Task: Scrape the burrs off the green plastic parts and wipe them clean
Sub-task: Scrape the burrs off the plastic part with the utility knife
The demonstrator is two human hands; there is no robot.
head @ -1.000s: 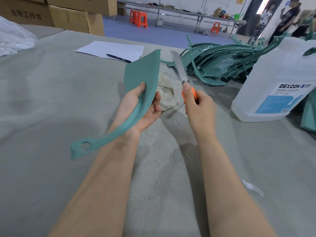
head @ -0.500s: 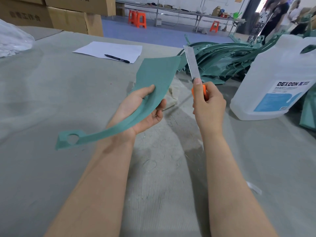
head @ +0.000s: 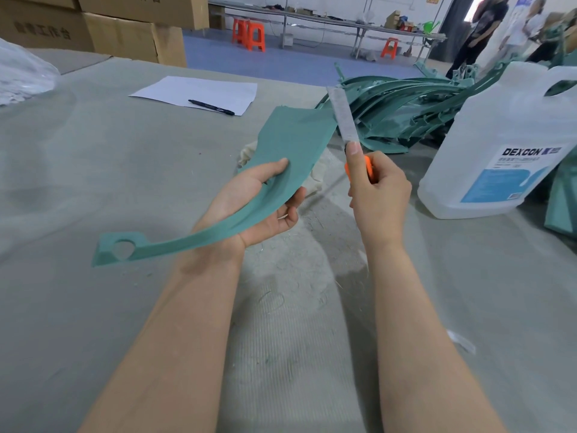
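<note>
Green plastic part (head: 281, 157) gripped by left hand (head: 253, 207), right hand (head: 379, 195) gripping file (head: 343, 115)

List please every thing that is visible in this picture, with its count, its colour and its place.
curved green plastic part: one, green, held up over the table centre
flat metal file with orange handle: one, grey and orange, upright beside the part's right edge
pile of green plastic parts: many, green, far right of table
white plastic jug with blue label: one, white, right side
crumpled cream cloth: one, cream, behind the held part
white paper sheet: one, white, far centre
black pen: one, black, on the paper
brown cardboard boxes: several, brown, far left
grey felt table cover: one, grey
left hand: holds the part
right hand: grips the file handle
</note>
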